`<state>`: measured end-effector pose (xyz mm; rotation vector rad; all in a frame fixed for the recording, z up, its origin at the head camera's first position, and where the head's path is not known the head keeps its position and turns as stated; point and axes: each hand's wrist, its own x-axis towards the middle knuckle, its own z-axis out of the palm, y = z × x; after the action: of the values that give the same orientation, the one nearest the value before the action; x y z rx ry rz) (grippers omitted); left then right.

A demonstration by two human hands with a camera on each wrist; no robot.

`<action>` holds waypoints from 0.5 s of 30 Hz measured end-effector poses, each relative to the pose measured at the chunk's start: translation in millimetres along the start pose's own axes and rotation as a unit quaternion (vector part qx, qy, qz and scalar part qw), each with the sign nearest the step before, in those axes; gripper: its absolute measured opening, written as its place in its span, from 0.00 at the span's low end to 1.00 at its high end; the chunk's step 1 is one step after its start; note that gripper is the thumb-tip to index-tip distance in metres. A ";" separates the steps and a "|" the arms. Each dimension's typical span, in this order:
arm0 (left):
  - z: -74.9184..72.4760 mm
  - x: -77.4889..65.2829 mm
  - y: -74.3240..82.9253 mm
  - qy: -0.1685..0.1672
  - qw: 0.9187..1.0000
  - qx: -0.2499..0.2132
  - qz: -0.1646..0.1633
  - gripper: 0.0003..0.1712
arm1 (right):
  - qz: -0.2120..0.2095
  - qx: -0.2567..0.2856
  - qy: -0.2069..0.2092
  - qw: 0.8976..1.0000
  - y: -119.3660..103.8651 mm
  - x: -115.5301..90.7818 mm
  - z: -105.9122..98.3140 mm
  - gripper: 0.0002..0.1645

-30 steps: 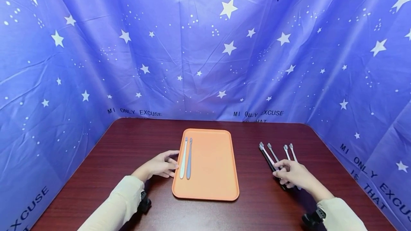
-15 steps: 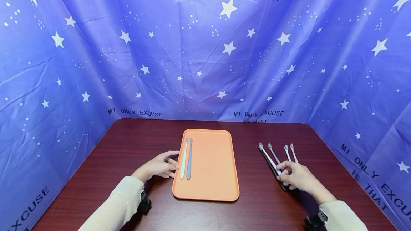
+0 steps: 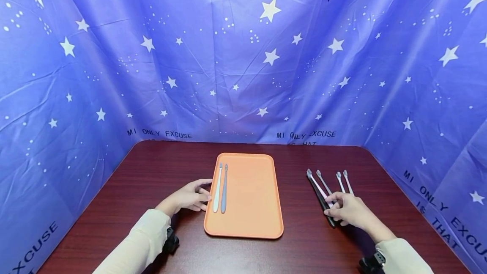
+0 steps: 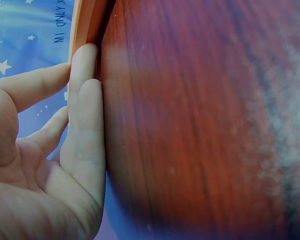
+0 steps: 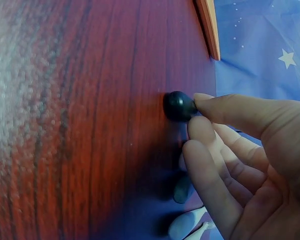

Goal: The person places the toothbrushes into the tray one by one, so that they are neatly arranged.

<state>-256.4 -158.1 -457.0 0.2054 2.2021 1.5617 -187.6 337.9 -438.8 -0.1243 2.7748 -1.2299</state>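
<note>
Black toothbrush [image 3: 318, 196]: lies on the table to the right of the tray, at the left side of a loose group, its head close to that of the pink toothbrush [image 3: 318, 184]. The right hand [image 3: 350, 211] has it by the lower handle, pinched between thumb and finger; the right wrist view shows the rounded end projecting past the thumb.

Beside it are the pink toothbrush, a grey toothbrush [image 3: 324, 184] and two pale toothbrushes, one white [image 3: 340, 182] and one greyish [image 3: 348, 183], their lower parts hidden by the hand.

Orange tray [image 3: 251, 193]: carries a pale green toothbrush [image 3: 217, 193] and a blue toothbrush [image 3: 224, 193], side by side at its left edge, heads away from the person. The left hand [image 3: 189, 195] rests its extended fingers against the left rim; no clenching noted.

Surroundings: dark red table [image 3: 171, 164], blue star-print curtain [image 3: 213, 54] behind.

Assessment: the step in hand appears to be separating the black toothbrush from its neighbours. The next move calls for a secure pinch and a lift that does not drag the pink toothbrush.

Against the frame half a second ago: the black handle's lower end has swung left, clearer of the right hand. Tray and left hand show no evident change.
</note>
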 end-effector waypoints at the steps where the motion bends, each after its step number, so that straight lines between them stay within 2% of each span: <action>1: 0.1 0.2 -0.2 0.000 1.000 0.000 0.000 0.41 | 0.000 -0.004 0.003 1.000 -0.7 0.0 0.3 0.18; 6: 0.1 0.1 -0.6 -0.001 1.000 -0.001 0.000 0.40 | 0.003 -0.027 0.014 1.000 -3.2 0.8 2.7 0.19; 15: 0.5 0.0 0.0 0.000 1.000 -0.001 -0.001 0.41 | 0.019 -0.030 0.018 0.999 -8.7 1.4 6.1 0.17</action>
<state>-256.2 -157.7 -457.1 0.2033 2.2005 1.5621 -187.9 327.4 -436.5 -0.0548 2.8320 -1.1527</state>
